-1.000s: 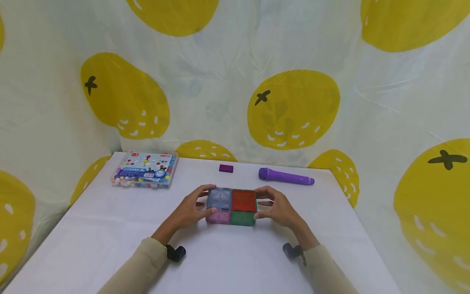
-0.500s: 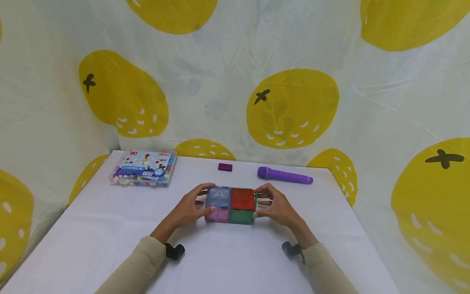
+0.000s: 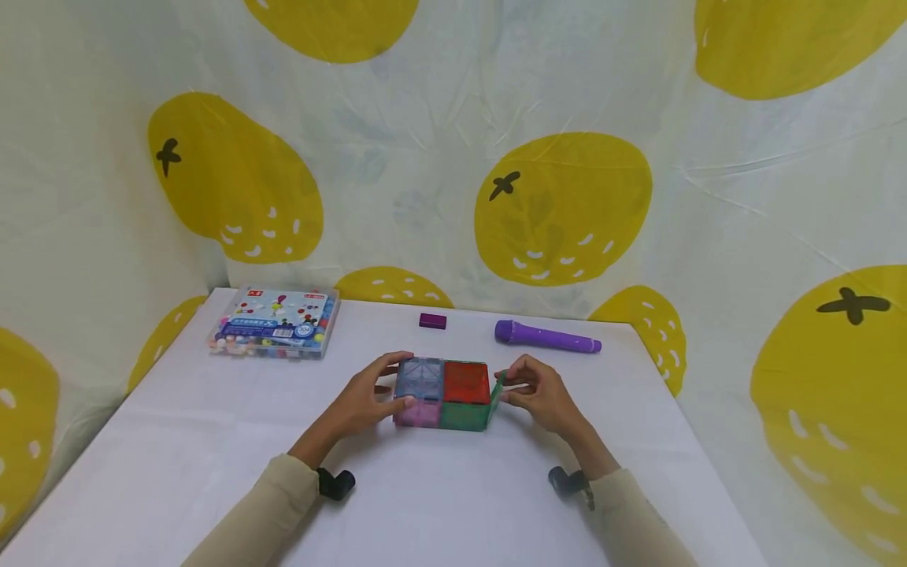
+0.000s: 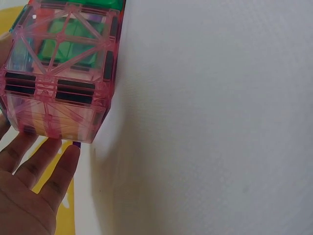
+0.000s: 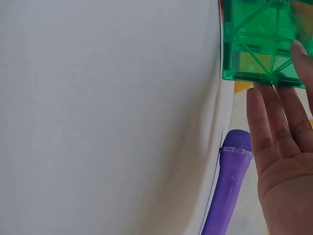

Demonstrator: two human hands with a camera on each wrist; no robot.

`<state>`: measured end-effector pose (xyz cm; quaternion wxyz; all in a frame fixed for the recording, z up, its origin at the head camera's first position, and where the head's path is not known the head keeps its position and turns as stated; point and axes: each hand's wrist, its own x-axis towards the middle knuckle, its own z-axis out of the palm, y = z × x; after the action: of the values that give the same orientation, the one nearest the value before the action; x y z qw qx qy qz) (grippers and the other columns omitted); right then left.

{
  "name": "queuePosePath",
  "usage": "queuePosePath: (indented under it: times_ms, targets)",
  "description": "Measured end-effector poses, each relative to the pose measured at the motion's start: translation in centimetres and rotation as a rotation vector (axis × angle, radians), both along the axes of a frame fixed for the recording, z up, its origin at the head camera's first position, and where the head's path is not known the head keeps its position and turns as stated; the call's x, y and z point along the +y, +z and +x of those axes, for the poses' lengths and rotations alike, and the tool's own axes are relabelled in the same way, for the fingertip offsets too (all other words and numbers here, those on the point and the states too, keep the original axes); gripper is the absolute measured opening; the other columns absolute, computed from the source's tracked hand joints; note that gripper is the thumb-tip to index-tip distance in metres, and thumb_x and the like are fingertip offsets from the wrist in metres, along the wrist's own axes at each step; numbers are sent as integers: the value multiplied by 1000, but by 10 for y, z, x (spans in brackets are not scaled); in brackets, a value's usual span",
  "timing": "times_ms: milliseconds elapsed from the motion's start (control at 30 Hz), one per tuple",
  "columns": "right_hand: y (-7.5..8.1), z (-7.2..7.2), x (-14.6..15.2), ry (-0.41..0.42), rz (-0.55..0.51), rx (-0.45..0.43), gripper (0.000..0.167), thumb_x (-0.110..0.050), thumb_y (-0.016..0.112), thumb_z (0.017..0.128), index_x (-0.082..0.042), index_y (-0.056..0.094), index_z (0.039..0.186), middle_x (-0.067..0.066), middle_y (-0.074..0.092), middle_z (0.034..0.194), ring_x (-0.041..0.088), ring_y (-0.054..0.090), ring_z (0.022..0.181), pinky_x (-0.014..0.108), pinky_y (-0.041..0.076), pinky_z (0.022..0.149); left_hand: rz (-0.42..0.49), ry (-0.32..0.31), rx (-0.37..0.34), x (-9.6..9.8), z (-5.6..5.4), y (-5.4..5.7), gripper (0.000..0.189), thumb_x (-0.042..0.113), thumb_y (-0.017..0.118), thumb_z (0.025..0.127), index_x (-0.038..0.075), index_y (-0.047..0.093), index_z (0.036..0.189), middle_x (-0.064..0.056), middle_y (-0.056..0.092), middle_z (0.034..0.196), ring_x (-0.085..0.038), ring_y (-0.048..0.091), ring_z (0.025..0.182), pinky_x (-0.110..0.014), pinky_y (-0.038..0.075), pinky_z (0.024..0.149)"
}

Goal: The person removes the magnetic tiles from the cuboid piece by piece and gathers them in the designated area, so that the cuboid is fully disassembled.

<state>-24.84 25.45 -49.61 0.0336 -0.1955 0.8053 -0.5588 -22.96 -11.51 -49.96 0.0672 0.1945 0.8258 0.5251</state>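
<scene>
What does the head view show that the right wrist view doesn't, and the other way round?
Only the head view shows the left hand, the bead box and the small purple block.

Only the right wrist view clearly shows the crossing ribs of the green panel; they can't be made out from the head.

Both show the right hand pinching that panel, the purple microphone and the white tabletop.

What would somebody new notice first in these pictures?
Probably the big yellow fruit shapes on the pale cloth behind the table. Next, perhaps, the see-through block of coloured tiles in the middle, with a bright red square on top: the left hand grips one end, and the right hand holds a tilted green tile at the other. A purple microphone lies farther back, to the right.
</scene>
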Motion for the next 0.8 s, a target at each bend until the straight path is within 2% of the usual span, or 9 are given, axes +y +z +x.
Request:
queuePosePath:
  times_ms: [233,400,633,800]
  targets:
    - [-1,2,8,-49,37,47,23,0,83,89,-1,68,106,22,77,119,32,78,102,26,65,84,6,-3,14,0,-1,-1,82,35,84,93,24,41,162,-2,45,166,-38,46,152,-59,51,116]
    - [2,4,16,-97,80,60,20,-4,85,88,-7,74,105,16,78,108,22,75,92,24,63,77,8,3,14,-1,-1,-3,80,35,84,93,29,42,160,-1,45,166,-37,46,152,-59,50,116]
    - [5,9,33,-128,11,-13,20,-10,84,90,-3,78,108,22,77,109,17,73,91,22,63,84,4,9,4,0,-1,-4,79,36,84,92,35,42,159,0,45,166,-37,46,152,-58,51,116]
    - [4,3,42,-247,-19,-66,26,-9,83,92,1,77,116,24,76,116,11,73,91,23,64,82,10,5,1,0,-1,-4,80,35,84,93,33,41,160,-1,45,167,-37,46,152,-59,50,117]
